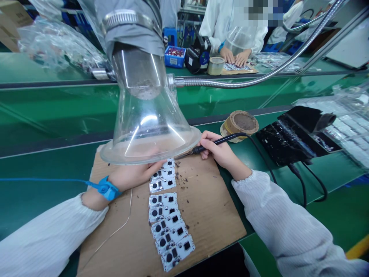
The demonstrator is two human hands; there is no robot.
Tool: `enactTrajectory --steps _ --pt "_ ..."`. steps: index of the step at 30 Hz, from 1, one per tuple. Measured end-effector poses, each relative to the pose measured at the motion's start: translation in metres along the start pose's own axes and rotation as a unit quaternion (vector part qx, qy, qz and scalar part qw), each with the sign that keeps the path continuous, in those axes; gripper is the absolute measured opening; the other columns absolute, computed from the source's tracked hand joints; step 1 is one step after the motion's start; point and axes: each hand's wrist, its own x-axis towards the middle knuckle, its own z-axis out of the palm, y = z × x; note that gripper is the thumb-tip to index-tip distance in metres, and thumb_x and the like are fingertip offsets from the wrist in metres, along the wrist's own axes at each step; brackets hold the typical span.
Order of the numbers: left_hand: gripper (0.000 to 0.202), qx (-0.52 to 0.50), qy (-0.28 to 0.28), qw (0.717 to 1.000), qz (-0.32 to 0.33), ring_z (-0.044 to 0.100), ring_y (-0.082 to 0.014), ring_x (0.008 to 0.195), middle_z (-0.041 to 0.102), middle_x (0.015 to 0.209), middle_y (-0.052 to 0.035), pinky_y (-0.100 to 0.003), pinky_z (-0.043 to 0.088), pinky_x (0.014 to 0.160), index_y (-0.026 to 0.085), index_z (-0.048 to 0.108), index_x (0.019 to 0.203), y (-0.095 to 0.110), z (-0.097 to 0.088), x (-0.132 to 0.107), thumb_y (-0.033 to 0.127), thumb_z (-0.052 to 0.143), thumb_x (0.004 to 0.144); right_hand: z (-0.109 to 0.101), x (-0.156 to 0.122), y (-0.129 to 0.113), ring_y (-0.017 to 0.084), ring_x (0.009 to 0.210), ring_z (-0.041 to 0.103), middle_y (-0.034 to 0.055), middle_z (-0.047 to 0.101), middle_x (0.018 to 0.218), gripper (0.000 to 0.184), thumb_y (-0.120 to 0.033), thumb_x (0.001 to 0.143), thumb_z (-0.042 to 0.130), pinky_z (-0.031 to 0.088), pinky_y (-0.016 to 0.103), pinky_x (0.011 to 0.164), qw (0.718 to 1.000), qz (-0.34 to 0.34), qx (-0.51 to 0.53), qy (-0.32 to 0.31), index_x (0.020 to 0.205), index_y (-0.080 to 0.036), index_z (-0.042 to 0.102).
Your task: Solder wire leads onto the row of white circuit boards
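Soldering iron (216, 141) gripped tight in right hand (221, 154) fingers, tip just beside left hand (132, 175), its fingers flat against circuit boards (163, 181) on cardboard (201, 215). Risk: tip slip burns those fingers; dark specks (184, 181) could short boards.

Long green workbench (46, 111), dark edge rail (57, 82), cardboard boxes (11, 23) far left, co-worker in white smock (216, 23) opposite

Fume hood (148, 123), centre: clear, glossy plastic. Hose (230, 84), upper right: shiny, ribbed metal. Sheet of cardboard (201, 204), lower centre: matt, rough brown paper. Circuit boards (163, 182): matt white, shiny metal spots. Sleeve (288, 219), lower right: white ribbed cloth.
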Motion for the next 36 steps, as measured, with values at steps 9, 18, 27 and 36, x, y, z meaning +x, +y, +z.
enactTrajectory --steps 9,18,27,36 --pt "0.038 0.021 0.043 0.998 0.052 0.069 -0.0226 0.084 0.072 0.088 -0.0038 -0.033 0.049 0.074 0.021 0.065 0.109 0.005 0.001 0.003 0.051 0.044 0.118 0.0 0.0 0.0 0.01 0.049 0.053 -0.0062 0.059 0.057 0.034 -0.05 0.098 0.078 0.045 0.023 0.051 1.0 -0.002 -0.027 -0.007 0.085 -0.02 0.067" --pt "0.02 -0.045 0.063 0.995 0.056 0.064 -0.0188 0.079 0.069 0.089 -0.0007 -0.032 0.05 0.076 0.022 0.063 0.102 0.004 -0.006 0.002 0.035 0.052 0.112 0.0 0.0 0.001 0.01 0.048 0.05 -0.0071 0.056 0.057 0.033 -0.047 0.096 0.08 0.05 0.023 0.05 1.0 0.002 0.021 0.009 0.084 -0.02 0.067" --pt "0.025 -0.165 0.026 0.986 0.013 0.07 -0.0232 0.103 0.077 0.11 -0.0044 -0.034 0.054 0.089 0.023 0.071 0.105 0.006 -0.021 0.007 0.045 0.061 0.109 -0.003 -0.001 0.003 0.009 0.049 0.05 -0.0068 0.056 0.058 0.031 -0.047 0.099 0.078 0.049 0.022 0.051 1.0 0.014 0.019 -0.001 0.086 -0.02 0.067" --pt "0.025 -0.101 0.015 0.994 0.047 0.052 -0.0144 0.068 0.058 0.08 0.0029 -0.029 0.043 0.068 0.022 0.062 0.097 0.0 -0.013 0.002 0.041 0.055 0.112 -0.005 -0.003 0.002 0.01 0.051 0.052 -0.0057 0.057 0.061 0.029 -0.045 0.103 0.074 0.047 0.022 0.052 0.999 0.012 -0.023 -0.02 0.087 -0.02 0.068"
